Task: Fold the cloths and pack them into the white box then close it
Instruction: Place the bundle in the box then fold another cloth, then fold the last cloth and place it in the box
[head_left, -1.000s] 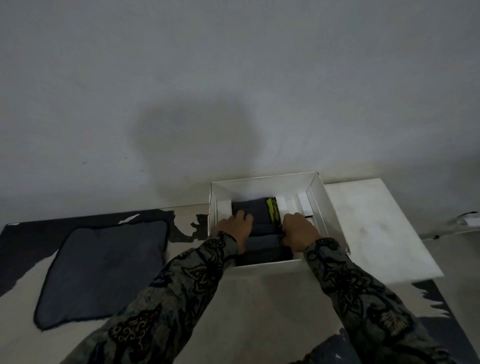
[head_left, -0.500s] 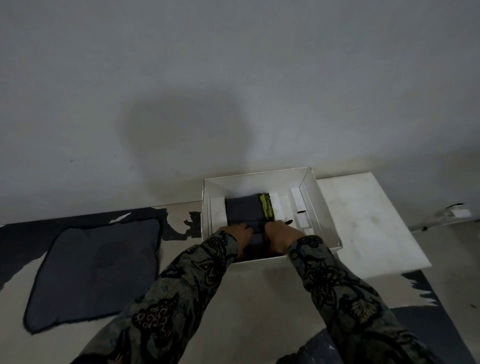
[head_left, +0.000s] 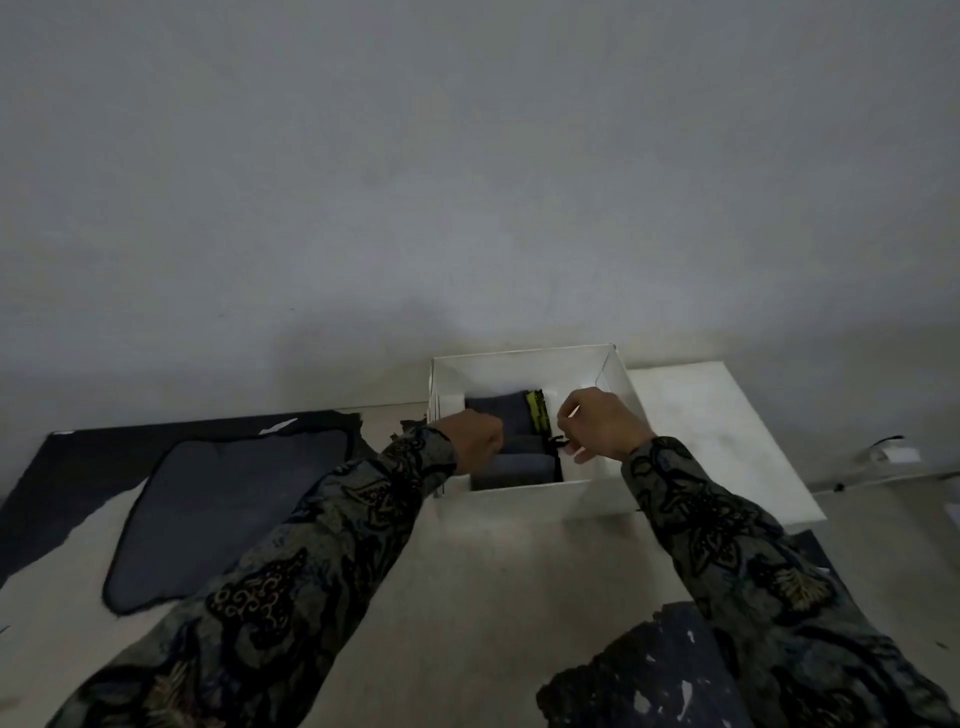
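Both hands hover over the open white box (head_left: 524, 501), where folded dark cloths (head_left: 511, 452) lie stacked. The left hand (head_left: 475, 439) is a clenched grip above the cloths; the right hand (head_left: 602, 431) curls just right of them, its hold indeterminable. An unfolded cloth (head_left: 218, 514) lies well left.

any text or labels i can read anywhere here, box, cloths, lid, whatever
None can be read.
The yellow-green tag on the folded dark cloth in the white box carries dark marks, too blurred to read.
The white box, the lid beside it and the unfolded dark cloth on the left show no print.
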